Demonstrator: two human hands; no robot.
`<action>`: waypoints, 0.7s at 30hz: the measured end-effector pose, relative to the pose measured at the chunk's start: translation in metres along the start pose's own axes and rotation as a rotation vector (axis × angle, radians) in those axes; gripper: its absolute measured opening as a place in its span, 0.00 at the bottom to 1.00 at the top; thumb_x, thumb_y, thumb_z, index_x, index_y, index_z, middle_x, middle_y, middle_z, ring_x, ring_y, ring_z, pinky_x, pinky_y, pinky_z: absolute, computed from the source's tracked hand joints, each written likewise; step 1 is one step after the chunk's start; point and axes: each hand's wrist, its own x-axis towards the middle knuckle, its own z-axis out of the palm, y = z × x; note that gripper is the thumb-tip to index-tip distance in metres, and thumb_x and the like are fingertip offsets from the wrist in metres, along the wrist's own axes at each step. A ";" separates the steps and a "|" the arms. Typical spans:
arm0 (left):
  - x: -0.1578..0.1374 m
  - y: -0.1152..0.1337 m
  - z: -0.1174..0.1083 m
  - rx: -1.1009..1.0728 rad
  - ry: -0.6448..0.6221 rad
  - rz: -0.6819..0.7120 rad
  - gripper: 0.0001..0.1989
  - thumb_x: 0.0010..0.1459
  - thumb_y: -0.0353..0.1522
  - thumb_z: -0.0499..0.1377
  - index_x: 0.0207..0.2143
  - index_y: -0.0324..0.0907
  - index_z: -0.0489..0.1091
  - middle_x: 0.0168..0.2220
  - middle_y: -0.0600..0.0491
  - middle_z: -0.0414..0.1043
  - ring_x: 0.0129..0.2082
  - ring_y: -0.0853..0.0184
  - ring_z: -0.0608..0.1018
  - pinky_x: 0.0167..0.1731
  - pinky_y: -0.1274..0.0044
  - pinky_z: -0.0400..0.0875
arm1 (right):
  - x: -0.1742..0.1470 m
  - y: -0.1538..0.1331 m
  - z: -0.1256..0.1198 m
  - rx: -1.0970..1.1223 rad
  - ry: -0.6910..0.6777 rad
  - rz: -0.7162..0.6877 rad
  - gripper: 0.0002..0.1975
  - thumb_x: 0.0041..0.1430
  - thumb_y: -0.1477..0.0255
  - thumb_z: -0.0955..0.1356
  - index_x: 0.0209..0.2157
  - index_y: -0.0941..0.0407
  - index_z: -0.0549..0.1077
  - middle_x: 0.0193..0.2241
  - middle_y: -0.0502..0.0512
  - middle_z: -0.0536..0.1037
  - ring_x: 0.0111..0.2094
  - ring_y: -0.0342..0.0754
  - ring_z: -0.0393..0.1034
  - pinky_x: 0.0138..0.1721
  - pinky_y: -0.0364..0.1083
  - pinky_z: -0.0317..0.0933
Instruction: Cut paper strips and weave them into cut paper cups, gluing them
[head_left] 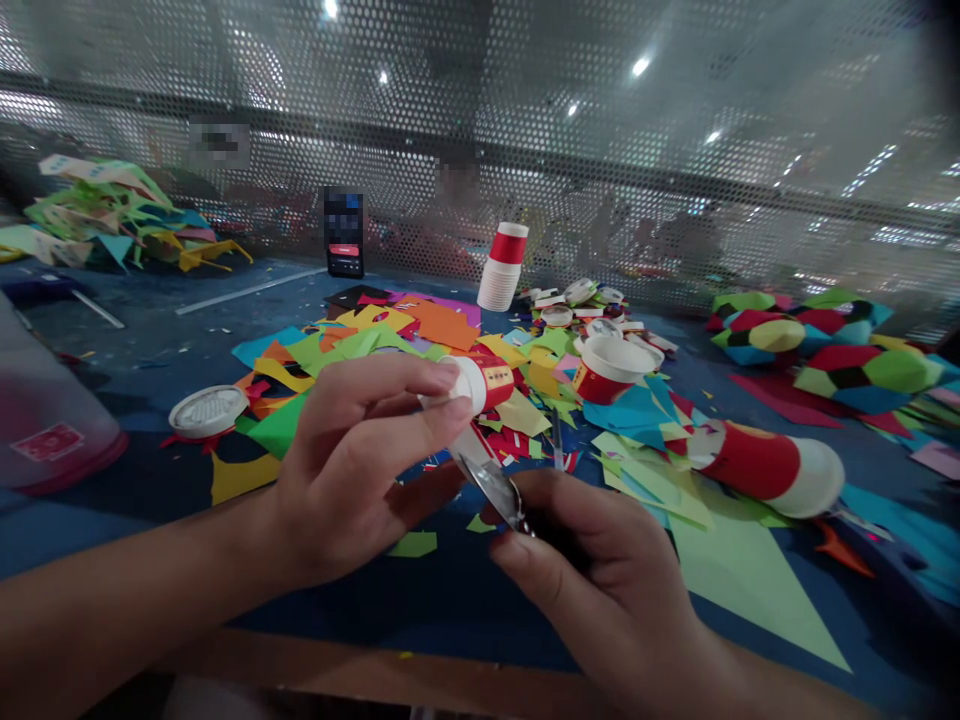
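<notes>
My left hand pinches a red and white paper cup between thumb and fingers, its white part towards me. In my closed right hand is a pair of scissors, whose metal blades point up and left. The blades meet a strip of white cup paper just below my left fingertips. The handles are hidden inside my right hand. Colored paper scraps and small red and white snippets lie behind both hands. A cup with a cut-down rim stands beyond my right hand.
A stack of paper cups and a phone stand along the perforated metal screen. At right lie a tipped cup, a blue glue gun and colored paper shapes. A translucent container is at left.
</notes>
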 end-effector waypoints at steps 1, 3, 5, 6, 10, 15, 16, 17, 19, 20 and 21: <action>0.000 0.000 0.000 0.001 0.000 0.004 0.11 0.57 0.32 0.66 0.43 0.44 0.72 0.44 0.47 0.72 0.45 0.62 0.80 0.40 0.71 0.83 | 0.001 0.000 0.000 0.003 0.001 0.009 0.12 0.57 0.67 0.70 0.24 0.59 0.72 0.17 0.45 0.63 0.19 0.38 0.53 0.17 0.37 0.50; 0.001 -0.001 -0.003 0.007 -0.006 0.006 0.12 0.57 0.32 0.66 0.44 0.46 0.71 0.45 0.47 0.72 0.45 0.62 0.80 0.41 0.71 0.83 | 0.001 0.000 0.000 0.012 0.000 0.014 0.11 0.57 0.68 0.70 0.24 0.59 0.72 0.17 0.45 0.63 0.19 0.38 0.52 0.18 0.37 0.50; 0.003 -0.003 -0.006 0.017 -0.059 0.021 0.14 0.56 0.31 0.66 0.45 0.47 0.70 0.45 0.48 0.72 0.45 0.62 0.80 0.40 0.70 0.84 | 0.001 -0.001 0.000 0.019 -0.003 0.013 0.11 0.57 0.68 0.69 0.24 0.59 0.72 0.17 0.45 0.63 0.19 0.38 0.52 0.18 0.37 0.49; 0.004 -0.003 -0.008 0.022 -0.091 0.028 0.14 0.56 0.32 0.67 0.45 0.47 0.70 0.45 0.48 0.72 0.45 0.61 0.80 0.40 0.70 0.84 | 0.001 -0.001 0.000 0.021 -0.004 0.012 0.11 0.57 0.68 0.69 0.24 0.59 0.72 0.16 0.45 0.62 0.19 0.38 0.52 0.17 0.37 0.49; 0.005 -0.003 -0.010 0.014 -0.098 0.013 0.14 0.56 0.32 0.67 0.44 0.47 0.71 0.45 0.47 0.72 0.45 0.61 0.80 0.40 0.70 0.84 | -0.002 -0.001 0.000 0.015 0.002 0.019 0.12 0.57 0.67 0.70 0.24 0.59 0.72 0.17 0.45 0.62 0.19 0.38 0.52 0.18 0.37 0.49; -0.002 -0.002 -0.004 -0.004 -0.049 0.020 0.14 0.57 0.31 0.66 0.46 0.47 0.71 0.47 0.50 0.72 0.47 0.63 0.79 0.45 0.70 0.82 | -0.002 -0.001 0.002 0.097 -0.006 0.042 0.09 0.54 0.67 0.72 0.28 0.60 0.75 0.18 0.46 0.65 0.19 0.39 0.55 0.17 0.37 0.52; -0.003 -0.002 -0.003 -0.005 -0.042 0.027 0.14 0.57 0.31 0.66 0.46 0.47 0.71 0.47 0.50 0.72 0.47 0.62 0.79 0.45 0.69 0.82 | -0.001 -0.001 0.003 0.125 -0.009 0.048 0.09 0.53 0.67 0.73 0.30 0.60 0.76 0.18 0.46 0.66 0.19 0.39 0.55 0.17 0.37 0.53; -0.005 -0.002 -0.003 -0.007 -0.045 0.026 0.14 0.57 0.31 0.66 0.46 0.47 0.71 0.48 0.50 0.72 0.47 0.61 0.79 0.46 0.68 0.82 | -0.001 -0.001 0.003 0.146 -0.007 0.051 0.09 0.52 0.68 0.74 0.31 0.60 0.77 0.18 0.45 0.66 0.19 0.38 0.55 0.17 0.36 0.53; -0.008 -0.002 -0.004 -0.017 -0.066 0.005 0.15 0.58 0.32 0.66 0.48 0.49 0.71 0.50 0.50 0.72 0.48 0.60 0.79 0.45 0.65 0.82 | -0.001 -0.001 0.004 0.159 0.006 0.048 0.09 0.51 0.68 0.75 0.31 0.59 0.77 0.18 0.45 0.67 0.18 0.38 0.56 0.17 0.36 0.54; -0.008 -0.002 -0.004 -0.019 -0.075 -0.005 0.15 0.58 0.32 0.65 0.48 0.50 0.70 0.50 0.50 0.72 0.48 0.59 0.79 0.44 0.64 0.83 | -0.001 -0.001 0.004 0.152 0.014 0.041 0.09 0.51 0.68 0.75 0.31 0.59 0.77 0.18 0.46 0.67 0.18 0.39 0.56 0.17 0.36 0.54; -0.009 -0.002 -0.005 -0.018 -0.081 -0.007 0.15 0.59 0.32 0.65 0.48 0.50 0.70 0.50 0.49 0.72 0.48 0.59 0.79 0.44 0.64 0.83 | -0.001 -0.001 0.004 0.142 0.017 0.034 0.09 0.51 0.68 0.75 0.31 0.59 0.77 0.18 0.46 0.68 0.19 0.39 0.57 0.17 0.36 0.54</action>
